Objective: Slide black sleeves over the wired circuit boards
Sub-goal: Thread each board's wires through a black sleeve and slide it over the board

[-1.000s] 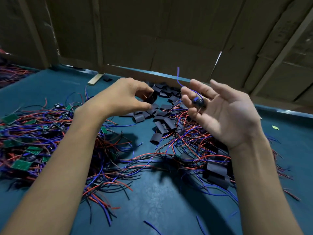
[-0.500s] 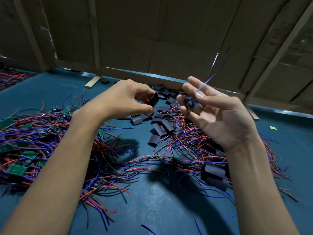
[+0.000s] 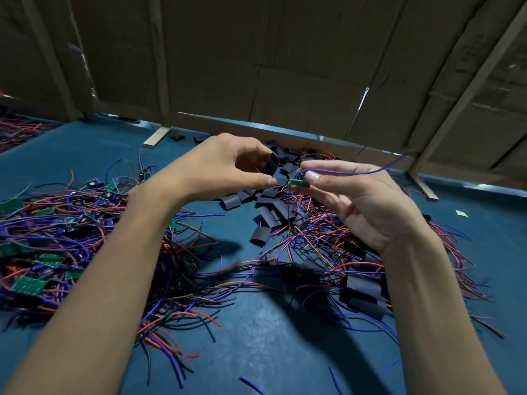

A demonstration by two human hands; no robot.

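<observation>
Left, on the teal table (image 3: 85, 155): a tangled heap of red and blue wired boards (image 3: 57, 238), their flat green rectangles showing. My left hand (image 3: 216, 166), fingers curled, pinches a short black sleeve (image 3: 270, 164), a flattened matte tube with its open end up. Just beside it, my right hand (image 3: 365, 203), palm up, pinches a small green circuit board (image 3: 299, 183); its thin blue wire (image 3: 356, 173) trails rightward. Below lie loose black sleeves (image 3: 268, 215).
</observation>
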